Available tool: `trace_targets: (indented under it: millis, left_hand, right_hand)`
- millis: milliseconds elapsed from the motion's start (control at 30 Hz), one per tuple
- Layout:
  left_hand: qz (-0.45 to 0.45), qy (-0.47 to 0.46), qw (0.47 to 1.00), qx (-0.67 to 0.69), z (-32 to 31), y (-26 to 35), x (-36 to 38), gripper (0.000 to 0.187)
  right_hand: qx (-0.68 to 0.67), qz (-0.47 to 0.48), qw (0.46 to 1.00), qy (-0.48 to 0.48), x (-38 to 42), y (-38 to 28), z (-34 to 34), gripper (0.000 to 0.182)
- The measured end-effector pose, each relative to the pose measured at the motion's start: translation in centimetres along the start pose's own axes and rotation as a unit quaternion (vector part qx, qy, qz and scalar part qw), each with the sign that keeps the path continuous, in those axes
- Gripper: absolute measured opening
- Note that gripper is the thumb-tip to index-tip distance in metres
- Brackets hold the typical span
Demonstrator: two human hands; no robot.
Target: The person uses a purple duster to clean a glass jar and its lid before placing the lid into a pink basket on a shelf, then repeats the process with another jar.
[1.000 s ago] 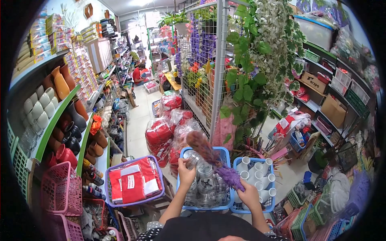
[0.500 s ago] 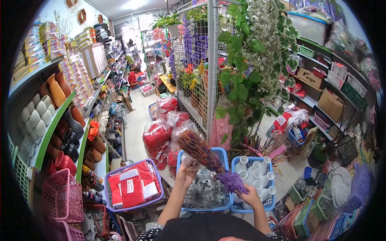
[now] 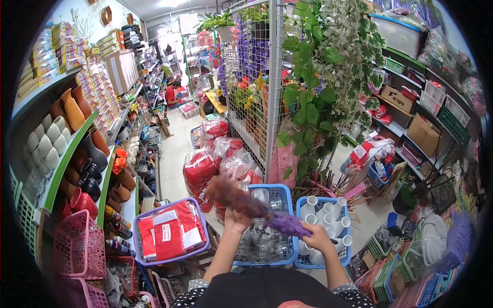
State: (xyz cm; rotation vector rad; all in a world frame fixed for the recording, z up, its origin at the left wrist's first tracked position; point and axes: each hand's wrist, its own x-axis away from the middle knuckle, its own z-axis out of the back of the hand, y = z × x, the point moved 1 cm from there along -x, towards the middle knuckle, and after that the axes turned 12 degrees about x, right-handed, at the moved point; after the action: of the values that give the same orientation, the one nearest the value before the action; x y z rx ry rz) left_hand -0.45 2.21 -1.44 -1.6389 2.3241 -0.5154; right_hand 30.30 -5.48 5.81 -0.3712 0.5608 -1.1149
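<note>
My right hand (image 3: 319,238) is closed around the purple end of a bushy brown-and-purple duster (image 3: 259,209). The duster slants up to the left, its brown end smeared by motion. Beneath that brown end, my left hand (image 3: 237,220) has its fingers curled; the duster partly covers them, and what they hold cannot be made out. Below and between my hands is a blue basket (image 3: 294,245) of clear glassware (image 3: 259,244). Beside it on the right, under my right hand, a second blue basket (image 3: 348,256) holds several white bottle-shaped vases (image 3: 328,218).
A purple basket (image 3: 205,231) with red and white packets (image 3: 169,233) stands on the left. Plastic-wrapped red bundles (image 3: 200,167) lie ahead. Vase shelves (image 3: 67,172) line the left; a wire rack (image 3: 251,97) with artificial greenery rises in front. Another person (image 3: 172,95) is down the aisle.
The duster has swung left and down, its brown end now passing over my left hand. My right hand has shifted slightly up and left. The clear item seen at my left hand is now hidden.
</note>
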Motion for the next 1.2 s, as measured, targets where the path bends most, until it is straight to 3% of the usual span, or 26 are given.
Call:
trace_targets:
  millis: [100, 133, 200, 233, 300, 400, 467, 500, 533, 600, 633, 700, 733, 767, 800, 900, 933, 1000, 1033, 1067, 1133, 1200]
  left_hand:
    - [-0.08, -0.122, 0.977, -0.156, -0.9, -1.7, 0.7, 0.037]
    - [-0.079, -0.124, 0.977, -0.156, -0.4, -0.8, 0.5, 0.037]
    - [0.094, -0.088, 0.99, 0.064, 1.4, 1.5, -0.4, 0.039]
    - [0.058, -0.02, 0.997, 0.038, 0.8, 0.9, -0.2, 0.038]
    - [0.033, -0.042, 0.998, -0.017, -0.4, -1.4, 0.3, 0.033]
    - [0.023, -0.051, 0.996, -0.068, -1.7, -2.6, 0.3, 0.031]
    - [-0.17, 0.145, 0.973, -0.055, -2.5, -3.7, 0.3, 0.033]
    - [0.004, 0.072, 0.997, 0.021, 0.0, -0.8, -0.2, 0.035]
    - [0.004, 0.074, 0.997, 0.021, -0.3, -1.2, 0.0, 0.035]
    - [0.1, -0.05, 0.993, 0.047, -1.2, -2.4, 0.4, 0.034]
    - [-0.117, 0.023, 0.992, -0.048, -2.8, -4.7, 1.0, 0.029]
    - [-0.099, 0.049, 0.988, -0.107, -2.3, -4.1, 0.6, 0.026]
    - [-0.082, 0.074, 0.98, -0.164, -1.8, -3.7, 0.6, 0.024]
    - [-0.013, 0.036, 0.989, -0.142, -1.4, -3.3, 0.5, 0.023]
    - [-0.013, 0.039, 0.989, -0.142, -0.7, -3.0, 0.5, 0.023]
    - [-0.158, 0.074, 0.926, -0.334, -1.9, -4.7, 1.3, 0.036]
    - [-0.159, 0.074, 0.926, -0.334, -2.6, -5.2, 1.7, 0.036]
    - [-0.198, 0.083, 0.851, -0.48, -3.3, -5.6, 2.2, 0.044]
    - [-0.171, 0.087, 0.836, -0.515, -3.1, -5.4, 2.1, 0.046]
    - [-0.171, 0.09, 0.836, -0.514, -2.3, -5.0, 1.9, 0.046]
    - [-0.11, 0.121, 0.894, -0.417, 0.3, -3.8, 1.1, 0.047]
    - [-0.115, 0.105, 0.881, -0.446, 1.5, -3.4, 0.6, 0.042]
  right_hand:
    - [0.042, 0.034, 0.999, -0.006, -0.5, 0.2, 0.7, 0.047]
    - [0.075, 0.031, 0.997, 0.009, -0.7, 0.1, 1.0, 0.048]
    - [0.085, 0.012, 0.996, 0.027, -1.3, 0.2, 0.8, 0.049]
    - [0.047, 0.002, 0.999, 0.026, -1.6, 0.1, 0.6, 0.049]
    - [0.009, -0.011, 1.0, 0.023, -1.6, -0.1, 0.7, 0.05]
    - [0.083, 0.066, 0.994, -0.035, -1.6, -0.1, 1.1, 0.049]
    - [0.06, 0.025, 0.997, 0.041, -1.8, 0.5, 0.7, 0.047]
    - [0.061, 0.023, 0.997, 0.041, -1.8, 0.5, 0.7, 0.047]
    - [0.024, 0.006, 1.0, 0.016, -1.8, 0.0, 0.8, 0.047]
    - [-0.013, -0.011, 1.0, -0.007, -1.8, 0.1, 0.5, 0.048]
    - [0.005, 0.007, 1.0, 0.005, -1.7, 0.7, 0.1, 0.046]
    - [0.022, 0.024, 0.999, 0.019, -2.0, 1.1, -0.5, 0.045]
    - [-0.058, -0.041, 0.997, 0.015, -2.3, 1.0, -0.7, 0.042]
    - [-0.137, -0.107, 0.985, 0.009, -2.4, 0.9, -0.9, 0.04]
    - [-0.138, -0.11, 0.984, 0.008, -2.3, 0.6, -0.7, 0.04]
    - [-0.175, -0.097, 0.979, -0.025, -2.1, -0.1, -0.1, 0.037]
    - [-0.18, -0.097, 0.979, -0.029, -2.0, 0.2, 0.0, 0.039]
    - [-0.184, -0.098, 0.977, -0.034, -1.8, 0.4, -0.4, 0.041]
    - [-0.198, -0.108, 0.974, -0.033, -1.8, 0.6, -1.0, 0.041]
    - [-0.212, -0.119, 0.97, -0.032, -1.8, 0.4, -1.6, 0.042]
    - [-0.22, -0.1, 0.97, -0.012, -1.7, -1.0, -2.7, 0.044]
    - [-0.228, -0.084, 0.97, 0.009, -1.3, -1.6, -3.9, 0.046]
